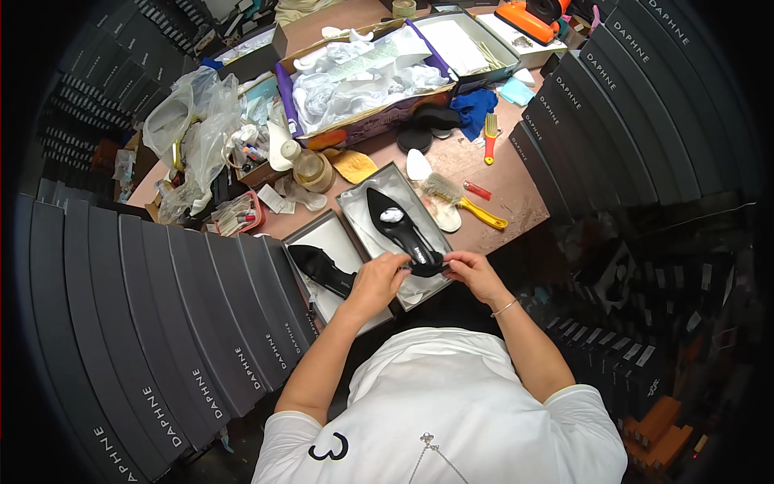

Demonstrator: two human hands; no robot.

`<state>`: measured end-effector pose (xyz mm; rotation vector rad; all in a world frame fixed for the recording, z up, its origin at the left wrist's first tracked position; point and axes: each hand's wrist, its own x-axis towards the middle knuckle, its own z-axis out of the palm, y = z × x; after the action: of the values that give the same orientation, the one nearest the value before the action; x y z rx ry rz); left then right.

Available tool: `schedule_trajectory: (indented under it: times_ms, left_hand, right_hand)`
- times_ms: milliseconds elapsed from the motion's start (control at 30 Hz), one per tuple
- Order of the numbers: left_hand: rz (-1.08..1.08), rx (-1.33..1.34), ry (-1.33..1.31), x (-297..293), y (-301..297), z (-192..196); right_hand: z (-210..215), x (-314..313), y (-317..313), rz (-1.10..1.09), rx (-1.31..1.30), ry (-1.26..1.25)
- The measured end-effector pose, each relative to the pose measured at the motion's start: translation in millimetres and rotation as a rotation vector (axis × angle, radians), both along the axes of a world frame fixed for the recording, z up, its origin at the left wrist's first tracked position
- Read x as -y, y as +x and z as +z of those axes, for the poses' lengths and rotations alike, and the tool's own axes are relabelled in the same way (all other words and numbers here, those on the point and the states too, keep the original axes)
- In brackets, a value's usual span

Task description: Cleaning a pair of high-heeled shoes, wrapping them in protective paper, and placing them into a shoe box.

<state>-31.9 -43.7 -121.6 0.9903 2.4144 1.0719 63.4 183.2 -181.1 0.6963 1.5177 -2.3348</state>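
A black pointed slingback shoe [377,203] lies toe away from me over a paper-lined grey box [355,216]. White wadding [392,215] shows in its opening. At the heel end, my left hand [377,281] pinches the left side of the shoe. My right hand [477,276], its fingertips closed together, grips the heel strap from the right. Another black shoe [313,261] rests in a grey box part [326,229] just to the left, partly behind my left hand.
Tall stacks of dark shoeboxes [153,315] and more boxes [629,105] flank the table. Beyond the shoes lie a yellow-handled brush [472,206], a red lighter [477,190], a red-and-yellow brush [490,139], a glass jar [313,171] and a large carton [387,113] of crumpled paper.
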Motion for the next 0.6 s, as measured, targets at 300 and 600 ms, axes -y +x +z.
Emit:
schedule_trajectory:
  times_ms: [300,600]
  left_hand:
    - [-0.086,-0.469,-0.159,-28.5,-19.8,-21.9]
    - [0.004,-0.177,0.041,-56.3,33.2,-57.8]
  right_hand:
    - [-23.8,-25.9,3.5,-0.186,-0.027,0.361]
    - [-10.8,-25.5,-1.8,0.025,-0.116,0.758]
